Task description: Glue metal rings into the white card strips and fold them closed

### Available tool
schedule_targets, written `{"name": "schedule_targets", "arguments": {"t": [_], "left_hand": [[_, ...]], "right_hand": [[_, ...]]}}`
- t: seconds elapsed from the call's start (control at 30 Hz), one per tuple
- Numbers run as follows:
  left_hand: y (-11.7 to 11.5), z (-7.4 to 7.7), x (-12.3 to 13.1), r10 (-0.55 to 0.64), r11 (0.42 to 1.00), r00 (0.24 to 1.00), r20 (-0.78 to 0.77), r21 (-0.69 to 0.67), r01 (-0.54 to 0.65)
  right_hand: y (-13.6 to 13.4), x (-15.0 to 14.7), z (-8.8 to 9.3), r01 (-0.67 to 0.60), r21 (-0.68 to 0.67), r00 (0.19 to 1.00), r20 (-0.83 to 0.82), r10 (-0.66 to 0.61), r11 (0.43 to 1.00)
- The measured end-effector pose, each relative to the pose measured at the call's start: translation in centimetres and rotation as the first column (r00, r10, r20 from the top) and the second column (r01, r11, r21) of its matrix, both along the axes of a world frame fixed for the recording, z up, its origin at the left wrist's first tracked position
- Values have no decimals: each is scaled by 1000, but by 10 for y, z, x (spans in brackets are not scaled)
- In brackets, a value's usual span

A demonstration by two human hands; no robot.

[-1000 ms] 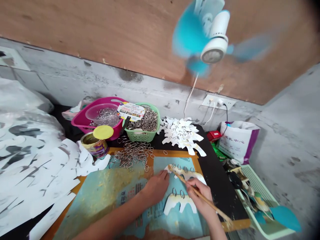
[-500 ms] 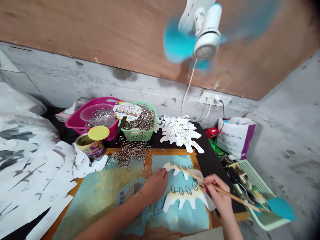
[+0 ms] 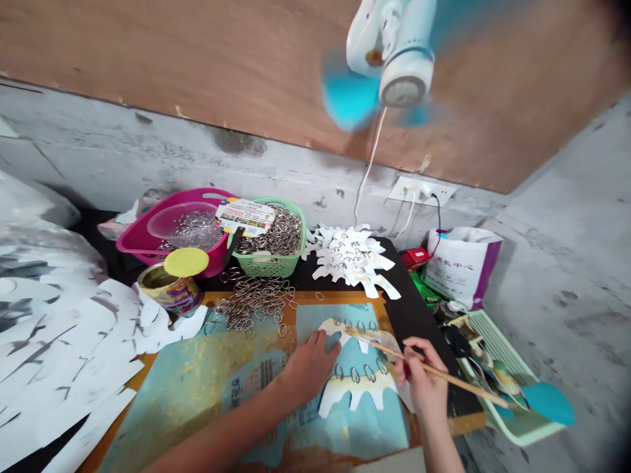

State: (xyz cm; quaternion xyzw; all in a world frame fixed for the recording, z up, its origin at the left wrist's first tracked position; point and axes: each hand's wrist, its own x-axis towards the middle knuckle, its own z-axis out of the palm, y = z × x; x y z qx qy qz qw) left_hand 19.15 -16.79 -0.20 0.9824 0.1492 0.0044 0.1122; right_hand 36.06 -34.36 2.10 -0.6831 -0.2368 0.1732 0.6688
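My right hand (image 3: 426, 378) grips a thin wooden brush (image 3: 458, 381), its tip resting on the upper white scalloped piece (image 3: 329, 326). Several metal rings (image 3: 348, 322) line that piece's upper edge. My left hand (image 3: 311, 368) lies with fingers stretched out at the piece's left end, holding nothing. Just below is a second white scalloped piece (image 3: 340, 394), yellowish along its upper band, with metal rings (image 3: 355, 374) along the edge. Both pieces lie on a stained blue-green sheet (image 3: 197, 387). The right ends of the pieces are partly covered by my right hand.
Loose rings (image 3: 256, 302) are heaped behind my left hand, beside an open can (image 3: 170, 295). Pink (image 3: 131, 243) and green (image 3: 269, 266) baskets hold more rings. White pieces pile up at left (image 3: 54, 368) and at back (image 3: 350, 256). A fan (image 3: 404, 79) spins overhead.
My left hand's thumb has spread away from its fingers, and the right hand's fingers have lifted slightly around the brush. The whole view has shifted a little.
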Motion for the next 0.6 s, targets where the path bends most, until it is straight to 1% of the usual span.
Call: {"name": "schedule_targets", "arguments": {"t": [0.1,0.17,0.27,0.37,0.43,0.53,0.6], "left_hand": [[1,4,0,-2,1000,1000,-3,2,2],[1,2,0,-13,1000,1000,4,23,13],[2,-2,0,-9,999,1000,8,42,9],[1,-4,0,-5,1000,1000,6,26,5],[1,-3,0,-5,1000,1000,14,17,5],[0,-2,-1,5,1000,1000,25,4,-5],[0,-2,-1,11,1000,1000,27,-6,-11]], "right_hand": [[7,-5,2,-77,-45,997,19,78,996],[3,-2,4,-60,-62,997,37,63,996],[-19,12,6,67,-90,997,53,-62,994],[-47,26,7,221,-100,974,74,-214,970],[-62,31,6,294,-86,954,84,-287,952],[-74,36,6,391,-46,918,95,-385,919],[-76,39,7,484,15,869,110,-483,875]]}}
